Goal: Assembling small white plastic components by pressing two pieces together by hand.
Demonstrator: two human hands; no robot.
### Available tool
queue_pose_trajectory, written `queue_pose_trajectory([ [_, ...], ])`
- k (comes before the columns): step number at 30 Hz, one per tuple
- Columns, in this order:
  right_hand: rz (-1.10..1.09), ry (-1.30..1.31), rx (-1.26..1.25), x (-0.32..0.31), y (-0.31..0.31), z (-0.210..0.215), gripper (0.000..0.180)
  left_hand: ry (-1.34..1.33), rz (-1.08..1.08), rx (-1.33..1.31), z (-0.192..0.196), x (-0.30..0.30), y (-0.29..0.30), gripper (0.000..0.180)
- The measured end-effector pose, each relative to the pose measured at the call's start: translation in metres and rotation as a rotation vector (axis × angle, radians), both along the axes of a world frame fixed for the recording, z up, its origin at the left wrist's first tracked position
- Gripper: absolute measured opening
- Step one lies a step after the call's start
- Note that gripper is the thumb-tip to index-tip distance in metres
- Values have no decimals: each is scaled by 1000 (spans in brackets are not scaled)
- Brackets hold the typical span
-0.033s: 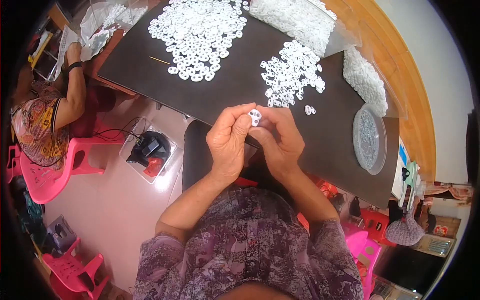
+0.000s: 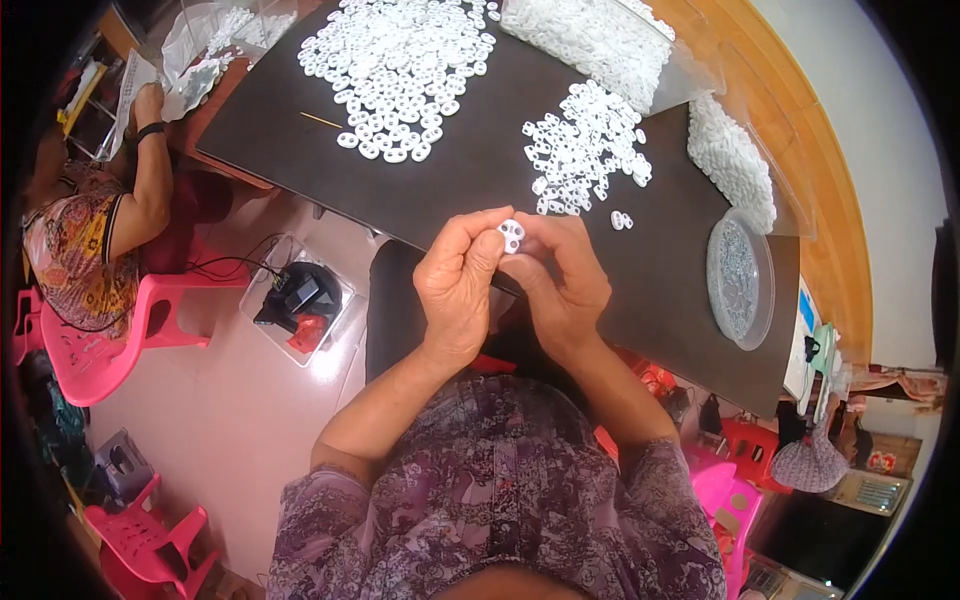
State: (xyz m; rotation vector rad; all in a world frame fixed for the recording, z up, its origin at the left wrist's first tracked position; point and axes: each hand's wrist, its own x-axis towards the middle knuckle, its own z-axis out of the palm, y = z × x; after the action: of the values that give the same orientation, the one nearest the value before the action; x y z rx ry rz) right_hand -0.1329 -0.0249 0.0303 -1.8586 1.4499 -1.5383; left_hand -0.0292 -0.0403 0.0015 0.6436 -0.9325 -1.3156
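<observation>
Just over the near edge of a dark table [image 2: 475, 160], a small white plastic piece with holes [image 2: 511, 236] is pinched between my two hands. My left hand [image 2: 455, 285] grips its left side between thumb and forefinger. From the other side, my right hand [image 2: 565, 285] closes its thumb and fingers on the same piece; its fingertips are partly hidden. Beyond my hands lies a loose heap of small white pieces [image 2: 585, 145], with one white piece [image 2: 621, 220] apart from it. Farther left spreads a big pile of white oval two-holed pieces [image 2: 400, 70].
A clear round dish of small silvery parts [image 2: 736, 280] sits at the right. Clear bins of white pieces [image 2: 600, 45] stand at the back. A thin yellow stick [image 2: 321, 119] lies beside the big pile. Another person [image 2: 90, 240] sits at left on a pink chair [image 2: 110, 365].
</observation>
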Motion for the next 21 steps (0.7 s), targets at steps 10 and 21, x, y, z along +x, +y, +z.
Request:
queue_pose_trajectory([
  [10,-40,19,-126,-1,-2,-10,22,-93,63,-6,6,-2,7,21],
  [21,-65,158,-228,2,-7,-17,19,-113,112,-28,6,-6,7,20],
])
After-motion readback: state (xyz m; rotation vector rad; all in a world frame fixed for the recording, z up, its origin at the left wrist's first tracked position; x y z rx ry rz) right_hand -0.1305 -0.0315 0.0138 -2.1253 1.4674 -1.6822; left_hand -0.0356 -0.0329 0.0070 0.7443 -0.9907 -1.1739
